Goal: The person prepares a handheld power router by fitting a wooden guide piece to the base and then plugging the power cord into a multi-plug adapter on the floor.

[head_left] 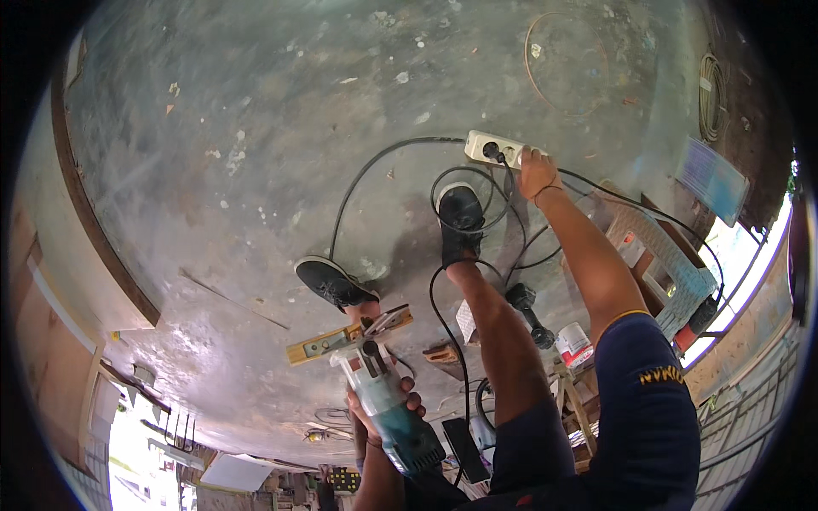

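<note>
While the right hand [535,173] rests fingers-down on a white power strip [498,149], the left hand [381,407] grips a teal-and-grey power tool [385,402].

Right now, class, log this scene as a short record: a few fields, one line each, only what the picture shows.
Setting: grey concrete floor, seen from above
Left hand: grips a teal and grey power tool
Right hand: reaches down to a white power strip, touching it
Cables: black cord runs from the strip across the floor
Feet: two dark shoes planted on the floor
Nearby: wooden spirit level, small white tub
</note>
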